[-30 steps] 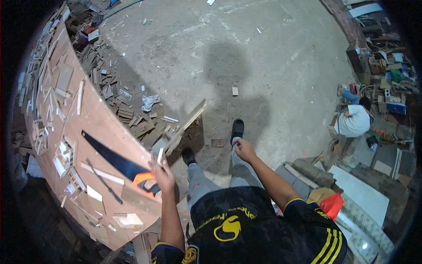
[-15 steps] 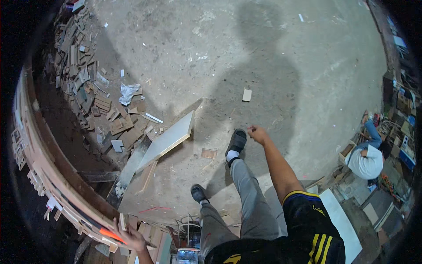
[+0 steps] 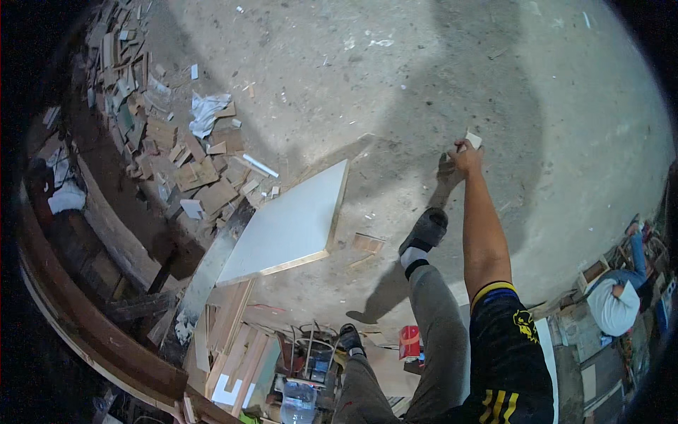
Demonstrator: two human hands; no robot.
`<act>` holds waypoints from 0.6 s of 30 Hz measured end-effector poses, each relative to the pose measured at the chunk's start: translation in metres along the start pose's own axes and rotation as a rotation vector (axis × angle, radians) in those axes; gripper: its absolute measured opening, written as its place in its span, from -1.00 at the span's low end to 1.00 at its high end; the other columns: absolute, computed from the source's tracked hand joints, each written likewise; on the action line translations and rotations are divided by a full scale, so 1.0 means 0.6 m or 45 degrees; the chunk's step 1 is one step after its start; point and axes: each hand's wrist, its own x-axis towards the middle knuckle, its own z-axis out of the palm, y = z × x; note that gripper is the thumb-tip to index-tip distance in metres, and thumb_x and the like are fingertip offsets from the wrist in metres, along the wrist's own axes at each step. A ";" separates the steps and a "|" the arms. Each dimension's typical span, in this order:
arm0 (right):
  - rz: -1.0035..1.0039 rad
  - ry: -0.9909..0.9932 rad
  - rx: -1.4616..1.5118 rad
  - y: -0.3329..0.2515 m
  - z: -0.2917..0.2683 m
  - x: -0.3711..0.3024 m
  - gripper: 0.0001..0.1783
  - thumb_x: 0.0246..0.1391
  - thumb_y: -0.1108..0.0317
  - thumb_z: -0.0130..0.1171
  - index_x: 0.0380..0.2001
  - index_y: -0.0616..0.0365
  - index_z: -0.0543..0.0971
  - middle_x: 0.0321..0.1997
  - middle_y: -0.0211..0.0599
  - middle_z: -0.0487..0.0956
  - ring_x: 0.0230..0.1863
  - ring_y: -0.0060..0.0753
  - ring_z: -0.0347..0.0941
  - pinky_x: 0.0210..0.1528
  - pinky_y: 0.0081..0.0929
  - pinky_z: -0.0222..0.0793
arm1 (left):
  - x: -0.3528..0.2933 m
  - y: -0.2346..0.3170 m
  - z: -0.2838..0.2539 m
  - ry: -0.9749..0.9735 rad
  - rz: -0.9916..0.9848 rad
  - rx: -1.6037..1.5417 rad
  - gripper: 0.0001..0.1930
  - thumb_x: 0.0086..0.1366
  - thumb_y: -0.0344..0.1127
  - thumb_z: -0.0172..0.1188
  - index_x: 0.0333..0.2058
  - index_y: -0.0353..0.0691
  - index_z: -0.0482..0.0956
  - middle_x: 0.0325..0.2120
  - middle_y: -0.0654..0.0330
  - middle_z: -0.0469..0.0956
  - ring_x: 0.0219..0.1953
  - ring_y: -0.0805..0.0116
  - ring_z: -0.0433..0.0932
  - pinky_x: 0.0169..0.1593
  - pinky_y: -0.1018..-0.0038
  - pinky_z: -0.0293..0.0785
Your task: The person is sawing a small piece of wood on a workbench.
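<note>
My right arm is stretched out over the floor. At its end my right hand (image 3: 467,157) is closed on a small pale wood offcut (image 3: 474,140), which sticks out beyond the fingers. Past my forward foot, its shadow falls on the concrete just left of the wrist. My left hand does not show. Low on the left, a small upright wood piece (image 3: 189,410) stands by the end of the long curved-looking brown bench edge (image 3: 106,346).
A large white panel (image 3: 289,222) leans at a slant left of my feet. Behind it lies a heap of wood offcuts (image 3: 198,173) with a crumpled white bag (image 3: 207,113). Bottles (image 3: 298,403) and a red box (image 3: 409,342) are near my legs. Another person (image 3: 613,305) sits at the right.
My right hand has reached farther out and taken hold of the offcut that lay on the floor. My left hand, earlier at the bench edge, has left the view. My body leans farther forward.
</note>
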 end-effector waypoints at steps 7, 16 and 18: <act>-0.162 0.153 0.305 0.013 -0.029 -0.136 -0.37 -0.20 0.08 0.38 0.06 -0.26 0.55 0.23 0.13 0.33 0.24 0.06 0.21 0.24 -0.14 0.17 | -0.008 -0.014 0.002 -0.124 0.111 0.042 -0.62 0.34 -0.41 -0.18 0.07 -0.43 0.40 0.05 -0.08 0.43 0.15 -0.11 0.33 0.24 0.10 0.16; -0.141 0.410 0.506 -0.047 -0.161 -0.442 -0.62 -0.13 0.23 0.39 -0.18 0.06 0.63 0.19 0.09 0.30 0.18 0.07 0.27 0.20 -0.18 0.21 | -0.019 -0.028 -0.009 -0.083 -0.224 -0.422 -0.48 -0.02 -0.46 0.14 0.02 -0.31 0.47 -0.05 0.10 0.56 0.11 0.05 0.35 0.29 0.05 0.01; -0.214 0.438 0.411 -0.051 -0.211 -0.488 -0.75 -0.23 0.43 0.35 -0.36 0.12 0.63 0.00 0.05 0.47 0.08 0.03 0.34 0.17 -0.19 0.21 | 0.014 -0.016 -0.019 -0.433 -0.258 -0.463 -0.38 -0.06 -0.47 0.15 0.11 -0.20 0.42 0.03 0.14 0.50 0.11 0.11 0.40 0.28 -0.05 0.00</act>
